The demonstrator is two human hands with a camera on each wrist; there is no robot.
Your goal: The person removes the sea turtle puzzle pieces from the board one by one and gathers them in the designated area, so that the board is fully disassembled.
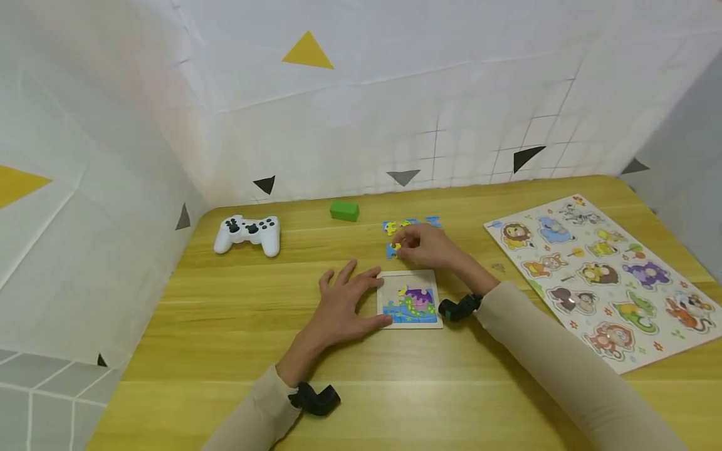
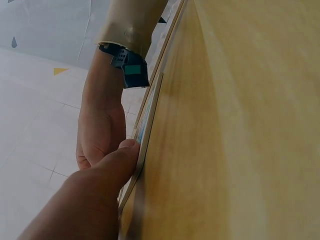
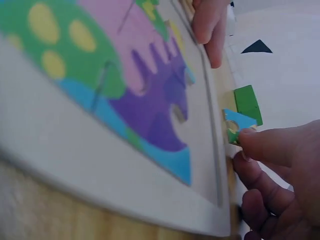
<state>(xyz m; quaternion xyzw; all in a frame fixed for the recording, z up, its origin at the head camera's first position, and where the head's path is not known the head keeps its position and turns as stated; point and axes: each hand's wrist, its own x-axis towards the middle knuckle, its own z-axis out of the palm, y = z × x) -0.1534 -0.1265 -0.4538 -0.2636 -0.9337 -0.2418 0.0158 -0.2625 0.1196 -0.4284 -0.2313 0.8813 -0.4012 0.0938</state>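
Note:
A small jigsaw puzzle tray (image 1: pixel 410 326) with a pale raised border lies on the table. Joined pieces (image 1: pixel 417 305) in blue, green, pink and purple fill its lower right; bare board shows along the top and left. My left hand (image 1: pixel 341 311) lies at the tray's left side, fingers spread, fingertips at the upper left and thumb (image 2: pixel 129 145) on the lower left border. Beyond the tray's top edge, my right hand (image 1: pixel 427 246) pinches a blue, yellow and green puzzle piece (image 3: pixel 239 120) between thumb and finger. More loose pieces (image 1: pixel 390 228) lie just behind that hand.
A green block (image 1: pixel 345 211) sits near the back edge of the table, with a white game controller (image 1: pixel 248 234) at the back left. On the right lies a large animal puzzle board (image 1: pixel 606 275), close to my right forearm. White cloth walls (image 1: pixel 338 138) rise behind the table.

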